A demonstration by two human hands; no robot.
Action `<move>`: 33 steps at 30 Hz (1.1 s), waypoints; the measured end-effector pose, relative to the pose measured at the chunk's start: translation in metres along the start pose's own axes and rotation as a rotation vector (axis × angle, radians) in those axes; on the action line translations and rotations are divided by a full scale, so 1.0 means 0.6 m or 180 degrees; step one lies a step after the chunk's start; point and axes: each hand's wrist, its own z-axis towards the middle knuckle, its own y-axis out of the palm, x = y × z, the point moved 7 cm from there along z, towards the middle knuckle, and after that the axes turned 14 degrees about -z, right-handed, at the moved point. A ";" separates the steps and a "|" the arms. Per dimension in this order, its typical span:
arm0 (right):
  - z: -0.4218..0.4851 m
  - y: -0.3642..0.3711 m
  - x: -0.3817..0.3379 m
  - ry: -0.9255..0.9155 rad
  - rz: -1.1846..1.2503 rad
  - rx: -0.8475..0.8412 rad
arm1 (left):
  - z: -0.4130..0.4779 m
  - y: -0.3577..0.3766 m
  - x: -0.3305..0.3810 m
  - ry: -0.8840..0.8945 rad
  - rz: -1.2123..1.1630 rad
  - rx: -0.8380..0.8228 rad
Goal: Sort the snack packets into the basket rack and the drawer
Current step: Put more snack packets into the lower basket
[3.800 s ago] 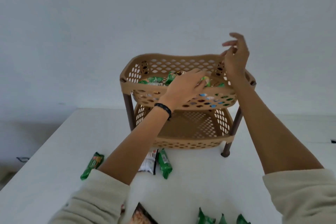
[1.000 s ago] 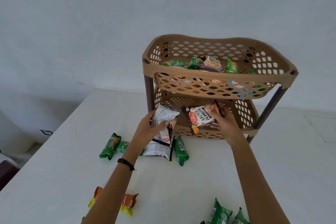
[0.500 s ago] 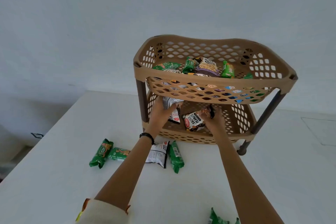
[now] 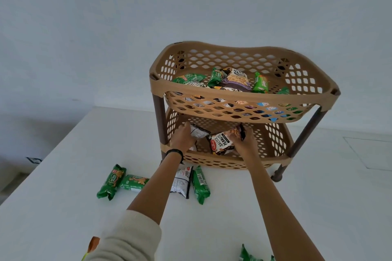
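Observation:
A tan two-tier basket rack (image 4: 244,99) stands on the white table (image 4: 318,207). Its top basket holds several green and peanut packets (image 4: 235,79). Both my hands reach into the lower basket (image 4: 273,144). My left hand (image 4: 182,139) grips a white-and-black packet (image 4: 198,131). My right hand (image 4: 244,141) holds a salted peanuts packet (image 4: 221,143) by its top edge, low inside the basket. On the table in front lie two green packets (image 4: 111,182), a white packet (image 4: 182,181) and another green packet (image 4: 200,184).
More green packets (image 4: 246,255) show at the bottom edge, and an orange packet (image 4: 93,243) peeks out by my left sleeve. A plain wall rises behind the rack. The table's left edge drops off to the floor.
Both hands have carried their packets from in front of the rack into the lower basket and pushed slightly deeper. The view has tilted a little.

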 end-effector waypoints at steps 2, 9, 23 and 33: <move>0.000 -0.001 0.000 -0.0003 -0.0038 0.0006 | -0.002 -0.001 0.003 0.0047 0.0093 0.0064; 0.003 0.000 0.002 -0.0005 -0.0043 0.0038 | -0.032 -0.014 0.022 0.0605 -0.0012 0.0601; 0.006 0.020 -0.003 -0.0293 -0.1002 -0.0328 | -0.110 -0.004 0.008 0.1347 0.0827 0.0585; -0.063 -0.027 -0.014 -0.0782 0.0455 0.0816 | -0.162 0.007 -0.019 0.1517 0.0709 0.0455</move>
